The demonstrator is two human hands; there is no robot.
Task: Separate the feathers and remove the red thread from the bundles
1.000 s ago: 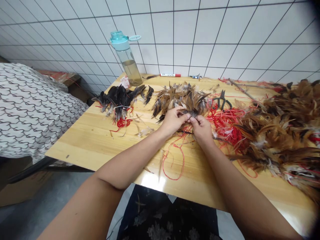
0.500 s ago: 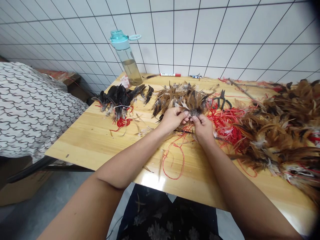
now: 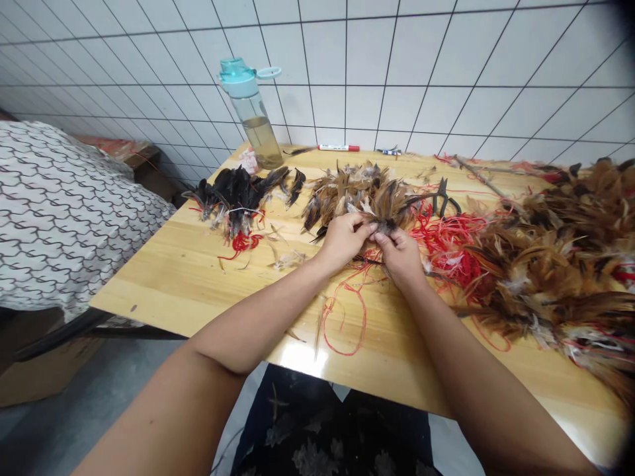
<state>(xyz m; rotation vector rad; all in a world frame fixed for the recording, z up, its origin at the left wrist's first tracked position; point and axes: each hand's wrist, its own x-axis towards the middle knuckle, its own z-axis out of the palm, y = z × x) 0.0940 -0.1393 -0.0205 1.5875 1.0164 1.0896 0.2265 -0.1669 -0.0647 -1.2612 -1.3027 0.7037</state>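
While the left hand (image 3: 344, 239) and right hand (image 3: 401, 256) work with thumbs nearly meeting, both pinch the base of a small brown feather tuft (image 3: 389, 201), just beside a brown feather pile (image 3: 342, 188) near the middle of the pale wooden worktop (image 3: 163, 284). Light glares off its near edge. A red string loop (image 3: 365, 320) lies between the forearms; a red tangle (image 3: 449, 241) sits to the right, near dark pliers (image 3: 440, 194). Black feathers (image 3: 238, 192) lie to the left, and a big feather heap (image 3: 560, 258) spreads over the right end. A bottle (image 3: 260, 135) and a marker (image 3: 338, 148) line the back, against a white tiled wall (image 3: 367, 59). Patterned cloth (image 3: 74, 218) drapes at left, above a grey floor (image 3: 133, 390).
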